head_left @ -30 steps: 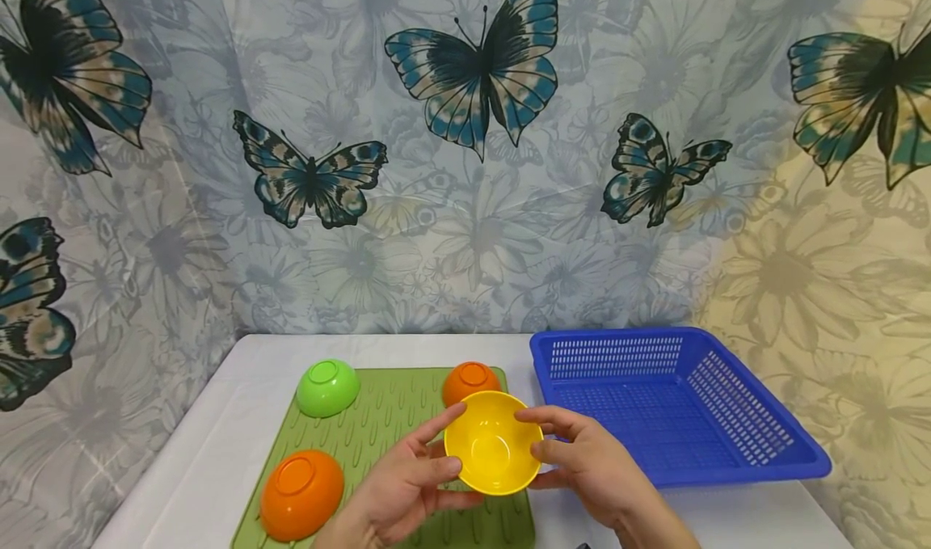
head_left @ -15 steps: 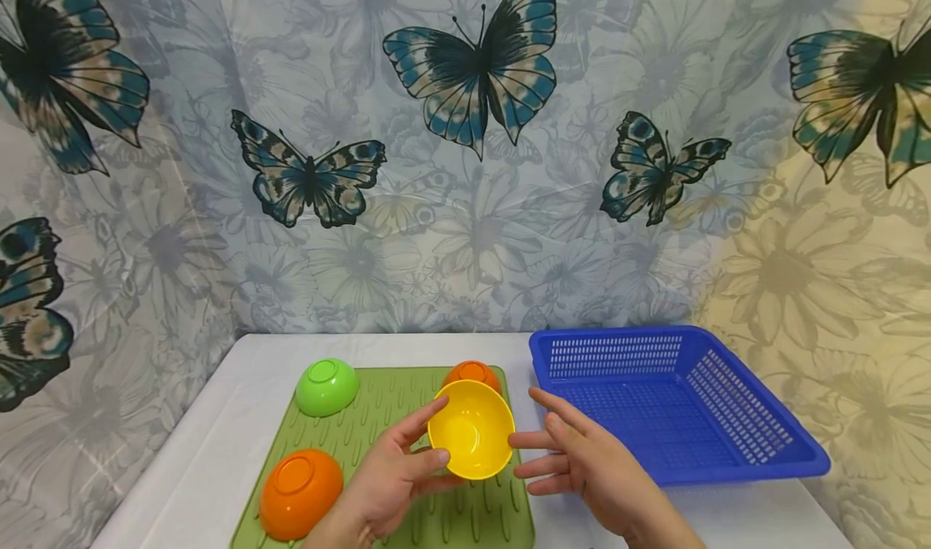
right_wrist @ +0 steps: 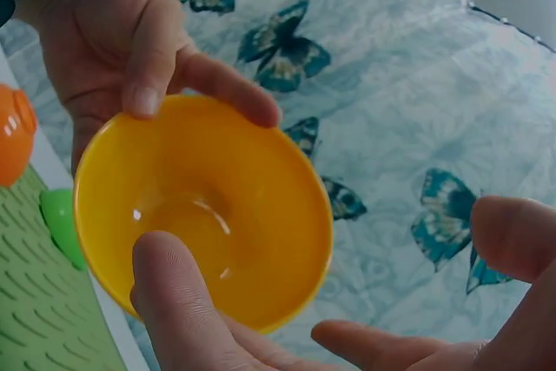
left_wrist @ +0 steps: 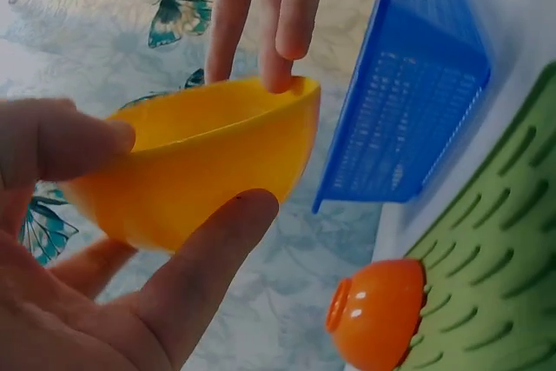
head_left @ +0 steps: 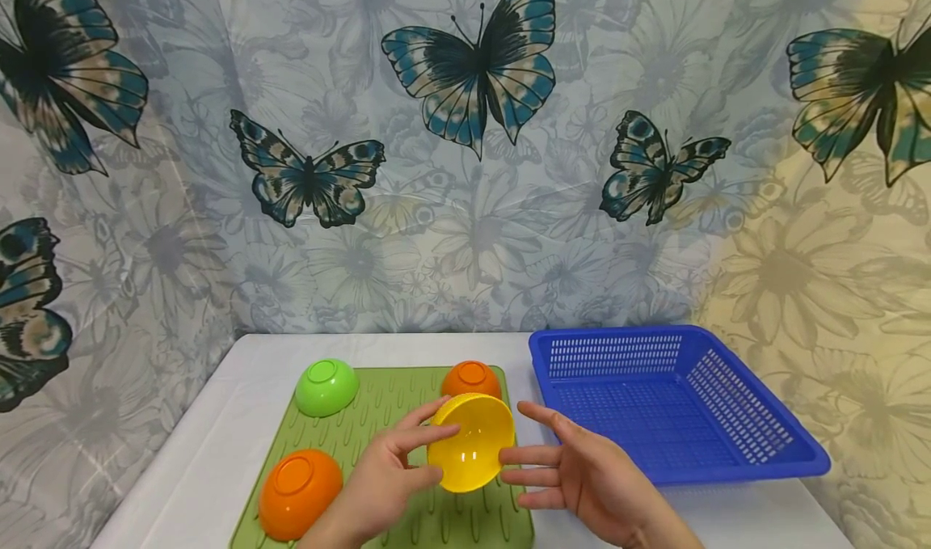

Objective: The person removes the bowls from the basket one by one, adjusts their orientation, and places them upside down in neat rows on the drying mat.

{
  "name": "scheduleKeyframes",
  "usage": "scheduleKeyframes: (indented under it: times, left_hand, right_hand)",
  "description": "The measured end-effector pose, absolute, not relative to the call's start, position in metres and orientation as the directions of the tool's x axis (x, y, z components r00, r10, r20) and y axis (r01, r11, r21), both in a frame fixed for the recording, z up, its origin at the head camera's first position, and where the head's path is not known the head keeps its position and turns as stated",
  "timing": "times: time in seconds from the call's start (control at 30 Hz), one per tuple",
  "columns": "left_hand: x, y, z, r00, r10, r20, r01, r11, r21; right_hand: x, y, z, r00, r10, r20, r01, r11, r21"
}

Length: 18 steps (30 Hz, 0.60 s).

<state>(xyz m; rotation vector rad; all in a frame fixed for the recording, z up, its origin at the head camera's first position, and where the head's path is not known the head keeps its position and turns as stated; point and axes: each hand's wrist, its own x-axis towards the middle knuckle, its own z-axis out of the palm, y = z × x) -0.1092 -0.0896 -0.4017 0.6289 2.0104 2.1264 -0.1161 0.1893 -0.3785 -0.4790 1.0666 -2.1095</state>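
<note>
A yellow bowl (head_left: pixel 480 440) is held in the air over the green ridged mat (head_left: pixel 396 395), its hollow side turned towards the head camera. My left hand (head_left: pixel 381 476) pinches its left side, with the thumb and fingers spread along the rim and outer wall (left_wrist: pixel 182 188). To the right, my right hand (head_left: pixel 592 480) has its fingers stretched out. One or two of its fingertips meet the bowl's right edge, as the left wrist view shows. Just behind the yellow bowl, a small orange bowl (head_left: pixel 471 377) lies upside down on the mat.
A green bowl (head_left: pixel 327 387) and a larger orange bowl (head_left: pixel 301 494) lie upside down on the mat's left side. The blue plastic basket (head_left: pixel 778 470) stands on the white-covered table (head_left: pixel 196 444) at the right. A butterfly-patterned cloth (head_left: pixel 480 274) hangs behind.
Both hands gripped the yellow bowl a second ago; my right fingers have since let go and straightened. The bowl has shifted a little left and turned in my left hand.
</note>
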Motion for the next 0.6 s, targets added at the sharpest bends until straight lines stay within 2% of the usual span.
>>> scheduleKeyframes:
  times: [0.1,0.2,0.33,0.47,0.6]
  left_hand:
    - [-0.108,-0.089,-0.401,-0.847,0.449,0.284,0.310,-0.016,0.951]
    - [-0.106,-0.088,-0.402,-0.802,0.493,0.338,0.451,0.129,0.883]
    - [-0.106,-0.089,-0.405,-0.711,0.558,0.429,0.659,0.314,0.684]
    - [-0.108,-0.089,-0.410,-0.571,0.633,0.523,0.812,0.337,0.477]
    - [-0.110,-0.088,-0.412,-0.443,0.674,0.591,0.896,0.306,0.322]
  right_hand:
    - [-0.118,0.188,-0.382,-0.668,-0.743,-0.029,0.473,-0.395,-0.788]
    - [-0.121,0.186,-0.386,-0.662,-0.746,-0.074,0.512,-0.378,-0.771]
    - [-0.123,0.183,-0.391,-0.657,-0.746,-0.114,0.541,-0.360,-0.760]
    - [-0.122,0.179,-0.394,-0.668,-0.728,-0.155,0.539,-0.330,-0.775]
    - [-0.124,0.176,-0.399,-0.677,-0.714,-0.178,0.518,-0.292,-0.804]
